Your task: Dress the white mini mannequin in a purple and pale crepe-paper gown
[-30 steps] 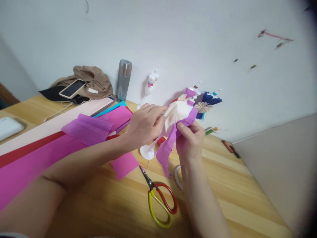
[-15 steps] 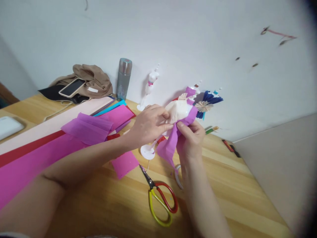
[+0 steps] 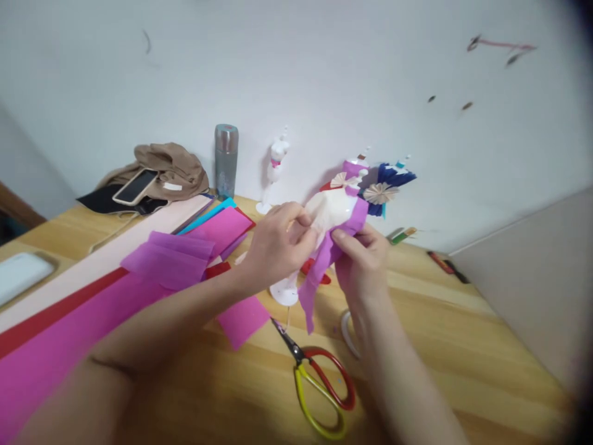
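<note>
A small white mannequin on a round base (image 3: 283, 292) stands between my hands, its white torso (image 3: 340, 209) tilted. A strip of purple crepe paper (image 3: 317, 272) wraps part of it and hangs down. My right hand (image 3: 364, 256) has closed on that strip, thumb pressed flat over it at the torso's side. On the other side, my left hand (image 3: 278, 244) has thumb and fingers curled together in a pinch at the edge of pale crepe paper (image 3: 319, 216) on the torso. How much paper lies between those fingertips is partly hidden.
Red-and-yellow scissors (image 3: 319, 383) and a roll of tape (image 3: 348, 334) lie nearby. Sheets of crepe paper (image 3: 65, 337) spread leftward. Behind stand a bare mannequin (image 3: 278, 161), a dressed blue one (image 3: 391, 179), and a flask (image 3: 227, 161). A phone (image 3: 136, 186) rests by brown cloth (image 3: 173, 164).
My left hand has drawn slightly back from the purple strip, its thumb now curled in. The strip hangs straighter. The whole view has shifted a little.
</note>
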Demonstrator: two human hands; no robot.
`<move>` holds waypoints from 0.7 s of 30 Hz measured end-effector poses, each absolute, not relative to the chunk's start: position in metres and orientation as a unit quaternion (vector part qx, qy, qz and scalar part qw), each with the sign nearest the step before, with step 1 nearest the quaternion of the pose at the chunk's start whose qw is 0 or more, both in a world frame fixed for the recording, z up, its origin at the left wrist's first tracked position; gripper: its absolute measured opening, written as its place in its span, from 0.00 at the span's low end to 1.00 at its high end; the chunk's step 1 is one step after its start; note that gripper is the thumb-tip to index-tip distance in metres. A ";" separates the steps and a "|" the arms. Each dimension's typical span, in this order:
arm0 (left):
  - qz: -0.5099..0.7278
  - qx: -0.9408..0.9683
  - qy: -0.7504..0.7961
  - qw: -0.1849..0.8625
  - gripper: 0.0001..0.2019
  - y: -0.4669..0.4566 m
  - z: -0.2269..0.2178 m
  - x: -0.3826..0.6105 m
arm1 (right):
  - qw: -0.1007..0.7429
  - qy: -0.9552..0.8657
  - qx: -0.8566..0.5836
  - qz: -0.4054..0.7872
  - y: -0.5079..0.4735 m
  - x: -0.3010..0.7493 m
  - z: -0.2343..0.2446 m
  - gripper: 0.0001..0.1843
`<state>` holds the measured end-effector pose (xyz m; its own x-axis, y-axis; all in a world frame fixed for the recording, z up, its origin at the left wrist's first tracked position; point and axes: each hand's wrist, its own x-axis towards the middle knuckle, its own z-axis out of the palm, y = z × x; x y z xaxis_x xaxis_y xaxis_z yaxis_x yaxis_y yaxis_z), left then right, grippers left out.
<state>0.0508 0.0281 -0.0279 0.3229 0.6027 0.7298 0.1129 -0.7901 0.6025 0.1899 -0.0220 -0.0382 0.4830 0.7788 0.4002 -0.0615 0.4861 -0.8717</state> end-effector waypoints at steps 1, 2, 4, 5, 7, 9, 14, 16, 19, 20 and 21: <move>0.542 0.773 0.235 0.232 0.04 0.028 -0.028 0.051 | 0.744 -0.430 -0.427 0.280 -0.023 0.190 -0.039 0.06; 0.548 0.768 0.236 0.233 0.04 0.028 -0.029 0.052 | 0.737 -0.437 -0.433 0.280 -0.023 0.191 -0.039 0.06; 0.552 0.768 0.232 0.226 0.04 0.028 -0.029 0.051 | 0.728 -0.446 -0.439 0.279 -0.025 0.191 -0.041 0.07; 0.552 0.772 0.229 0.218 0.05 0.028 -0.029 0.051 | 0.726 -0.447 -0.440 0.281 -0.025 0.191 -0.041 0.07; 0.549 0.780 0.224 0.201 0.09 0.028 -0.028 0.049 | 0.730 -0.441 -0.436 0.287 -0.025 0.190 -0.040 0.06; 0.546 0.784 0.223 0.193 0.10 0.029 -0.026 0.049 | 0.744 -0.423 -0.429 0.288 -0.024 0.189 -0.038 0.06; 0.559 0.772 0.216 0.212 0.04 0.033 -0.031 0.051 | 0.740 -0.409 -0.437 0.307 -0.018 0.188 -0.041 0.08; 0.552 0.773 0.218 0.223 0.03 0.035 -0.032 0.052 | 0.731 -0.415 -0.446 0.307 -0.019 0.189 -0.041 0.10; 0.536 0.794 0.188 0.218 0.05 0.037 -0.030 0.055 | 0.735 -0.427 -0.443 0.284 -0.020 0.193 -0.037 0.11; 0.543 0.788 0.188 0.219 0.06 0.038 -0.031 0.057 | 0.736 -0.427 -0.439 0.288 -0.021 0.195 -0.037 0.10; 0.543 0.788 0.189 0.220 0.06 0.038 -0.031 0.058 | 0.733 -0.429 -0.437 0.295 -0.021 0.196 -0.036 0.10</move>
<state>0.0578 0.0378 -0.0310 0.3385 0.5378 0.7721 0.0591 -0.8311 0.5530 0.1958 -0.0214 -0.0362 0.4573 0.8083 0.3709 -0.0582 0.4434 -0.8944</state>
